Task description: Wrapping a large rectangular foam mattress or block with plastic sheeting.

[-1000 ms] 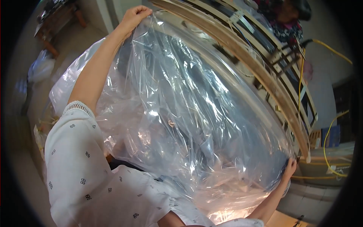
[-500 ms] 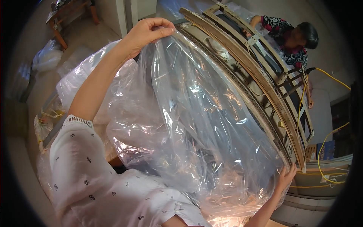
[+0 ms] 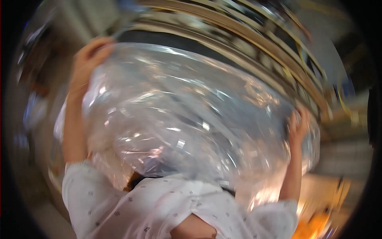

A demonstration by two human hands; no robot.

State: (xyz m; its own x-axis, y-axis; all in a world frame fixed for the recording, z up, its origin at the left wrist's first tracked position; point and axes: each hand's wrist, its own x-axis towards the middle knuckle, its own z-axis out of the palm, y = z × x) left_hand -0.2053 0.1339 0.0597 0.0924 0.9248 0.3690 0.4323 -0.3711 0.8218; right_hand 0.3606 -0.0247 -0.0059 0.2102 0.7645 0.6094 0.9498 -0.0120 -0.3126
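Note:
A wide sheet of clear, shiny plastic film is stretched between my two hands, its far edge drawn nearly straight and its near part lying in loose folds against my shirt. At the far left corner, my left hand is closed on that edge. My right hand grips the sheet near its right end, fingers curled and blurred by motion. Just beyond the film's edge runs a dark strip along the front of a long machine with wooden bars.
Beyond the dark strip, the bars curve across the top and down the right side. A yellow cable hangs at the right, beside a blurred blue box. Something orange lies low at the right.
My left hand has moved left and slightly nearer, pulling the film's edge wide. My right hand has moved up. The view has turned, and the co-worker is no longer plainly seen.

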